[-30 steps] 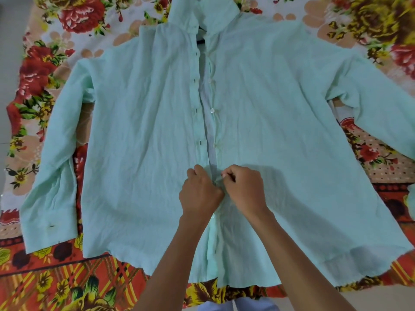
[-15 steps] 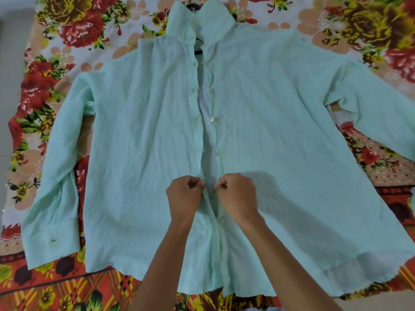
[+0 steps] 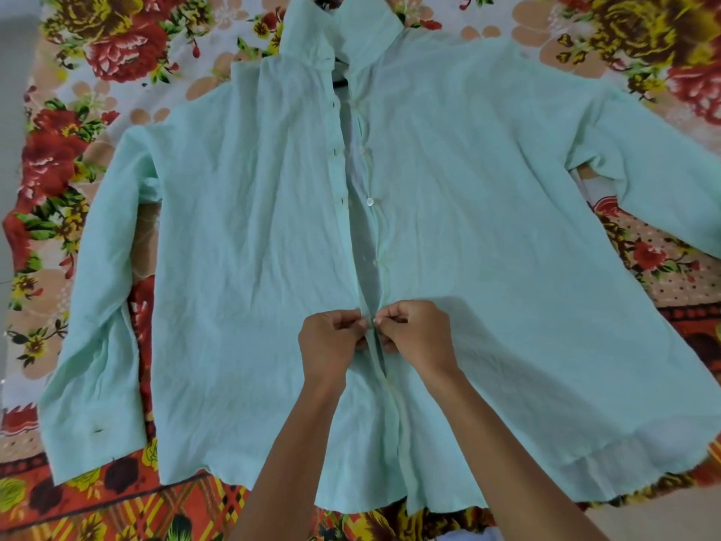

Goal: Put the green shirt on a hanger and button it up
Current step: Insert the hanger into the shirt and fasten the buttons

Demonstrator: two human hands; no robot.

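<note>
Your left hand [image 3: 329,341] and right hand [image 3: 415,335] pinch the green shirt [image 3: 487,228] placket edges; floral bedsheet [image 3: 117,44] (red blooms at 10 o'clock) lies beneath.

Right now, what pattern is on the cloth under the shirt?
Floral: red and yellow flowers on the bedsheet, seen in the head view.

Two bare forearms, sleeveless, each grip without rings

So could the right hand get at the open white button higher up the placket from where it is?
Probably yes. The white button lies uncovered on the shirt, straight above the right hand, with nothing between; the hand would first have to release the placket it pinches.
</note>
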